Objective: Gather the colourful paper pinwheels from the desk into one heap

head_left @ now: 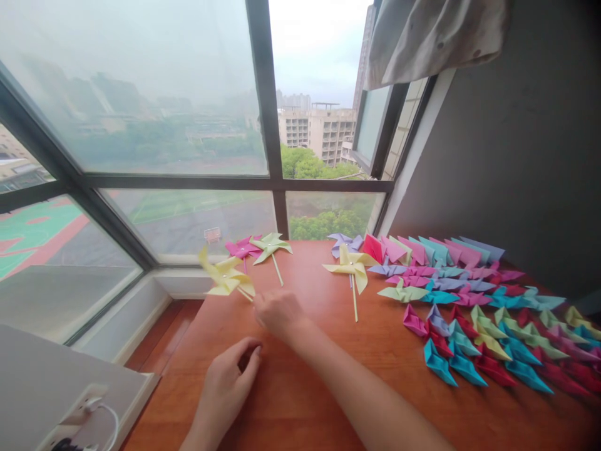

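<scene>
My right hand (pixel 279 313) is closed around the lower end of a stick on a pale yellow pinwheel (pixel 226 276). That pinwheel leans to the left, and its upper blade is blurred. Nearer to me, my left hand (pixel 230 379) rests on the table with curled fingers, thumb and forefinger almost meeting; nothing shows in it. Behind the held pinwheel lie a magenta pinwheel (pixel 242 248) and a light green pinwheel (pixel 272 243). To the right of my right hand, another yellow pinwheel (pixel 352 267) overlaps a lavender pinwheel (pixel 345 243).
Rows of folded paper boats (pixel 493 347) and paper cranes (pixel 464 283) cover the right side of the brown table (pixel 291 401). Windows (pixel 197 181) stand behind it. A wall socket with a white plug (pixel 91 404) is at lower left. Cloth (pixel 432 37) hangs overhead.
</scene>
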The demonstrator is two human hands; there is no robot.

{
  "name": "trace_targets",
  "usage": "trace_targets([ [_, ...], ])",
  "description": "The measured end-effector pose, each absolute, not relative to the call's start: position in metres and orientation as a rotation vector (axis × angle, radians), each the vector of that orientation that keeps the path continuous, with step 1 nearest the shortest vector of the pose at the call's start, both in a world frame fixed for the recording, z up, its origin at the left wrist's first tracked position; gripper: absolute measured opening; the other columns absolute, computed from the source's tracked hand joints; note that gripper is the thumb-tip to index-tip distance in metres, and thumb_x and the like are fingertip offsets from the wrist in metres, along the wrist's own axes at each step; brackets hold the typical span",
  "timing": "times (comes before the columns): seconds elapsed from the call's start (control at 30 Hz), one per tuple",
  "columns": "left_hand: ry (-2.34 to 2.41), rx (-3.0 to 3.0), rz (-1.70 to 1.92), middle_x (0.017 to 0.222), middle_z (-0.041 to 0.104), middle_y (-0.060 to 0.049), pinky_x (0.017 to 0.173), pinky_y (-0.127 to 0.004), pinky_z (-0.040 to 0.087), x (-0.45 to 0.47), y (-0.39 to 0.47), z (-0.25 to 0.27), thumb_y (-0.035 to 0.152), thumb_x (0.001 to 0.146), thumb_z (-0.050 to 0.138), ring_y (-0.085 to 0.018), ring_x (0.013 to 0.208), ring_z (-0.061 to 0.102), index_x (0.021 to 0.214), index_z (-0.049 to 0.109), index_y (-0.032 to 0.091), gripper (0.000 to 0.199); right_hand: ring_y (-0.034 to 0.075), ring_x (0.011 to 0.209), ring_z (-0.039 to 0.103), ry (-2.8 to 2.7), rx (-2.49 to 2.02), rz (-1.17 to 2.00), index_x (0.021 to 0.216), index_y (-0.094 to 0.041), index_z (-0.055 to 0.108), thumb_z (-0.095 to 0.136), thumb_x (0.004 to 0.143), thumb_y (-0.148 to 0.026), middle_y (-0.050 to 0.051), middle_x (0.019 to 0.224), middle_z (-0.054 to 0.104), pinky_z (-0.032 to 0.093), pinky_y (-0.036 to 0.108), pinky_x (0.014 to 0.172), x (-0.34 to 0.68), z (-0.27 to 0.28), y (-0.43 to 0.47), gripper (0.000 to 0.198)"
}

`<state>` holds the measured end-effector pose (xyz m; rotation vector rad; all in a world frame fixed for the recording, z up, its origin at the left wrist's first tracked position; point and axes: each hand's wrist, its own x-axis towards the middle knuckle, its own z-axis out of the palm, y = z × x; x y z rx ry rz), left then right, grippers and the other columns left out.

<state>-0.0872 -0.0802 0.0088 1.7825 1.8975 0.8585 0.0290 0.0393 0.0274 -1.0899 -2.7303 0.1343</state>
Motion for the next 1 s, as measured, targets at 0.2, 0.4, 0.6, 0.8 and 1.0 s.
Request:
trace_targets([
  [0.2,1.976,1.873,0.801,0.085,0.072,-0.004,0.068,-0.029,0.050,-0.087,-0.070,0.007,0.036,0.088,0.048,-0.021,0.073,0.066,0.090,0.067,0.023,0.023,0.019,0.086,0.067,-2.618,-1.294,0.181,0.098,-0.018,0.061,0.044,0.094,-0.027,0.010,0.095,0.069,0.049,0.026,0.069,0.047,0.021,0.030,0.020],
  [0.4,1.927,1.975,0.747,0.083,0.069,-0.004,0.066,-0.030,0.046,-0.075,-0.055,0.014,0.032,0.087,0.047,-0.019,0.069,0.062,0.089,0.064,0.022,0.019,0.023,0.082,0.070,-2.159,-2.128,0.166,0.103,-0.017,0.058,0.044,0.095,-0.035,0.012,0.090,0.069,0.049,0.031,0.070,0.141,0.024,0.023,0.023],
  [0.6,1.749,2.036,0.728,0.081,0.068,-0.004,0.067,-0.029,0.045,-0.049,-0.044,0.021,0.029,0.087,0.048,-0.019,0.071,0.062,0.087,0.064,0.022,0.018,0.028,0.085,0.070,-2.010,-2.383,0.220,0.102,-0.015,0.059,0.042,0.094,-0.037,0.016,0.092,0.070,0.050,0.036,0.071,0.190,0.019,0.027,0.030],
  [0.8,1.657,2.102,0.656,0.081,0.068,-0.004,0.068,-0.028,0.044,-0.028,-0.032,0.027,0.028,0.088,0.048,-0.019,0.073,0.062,0.086,0.064,0.023,0.018,0.028,0.089,0.069,-1.965,-2.392,0.342,0.100,-0.016,0.066,0.042,0.091,-0.031,0.018,0.097,0.071,0.049,0.037,0.075,0.191,0.017,0.031,0.030],
  [1.0,1.586,2.128,0.648,0.081,0.068,-0.004,0.067,-0.027,0.043,-0.017,-0.016,0.026,0.025,0.088,0.047,-0.018,0.073,0.061,0.087,0.063,0.022,0.017,0.030,0.089,0.069,-1.967,-2.385,0.355,0.101,-0.014,0.066,0.044,0.090,-0.032,0.018,0.096,0.071,0.050,0.037,0.073,0.191,0.019,0.029,0.030],
])
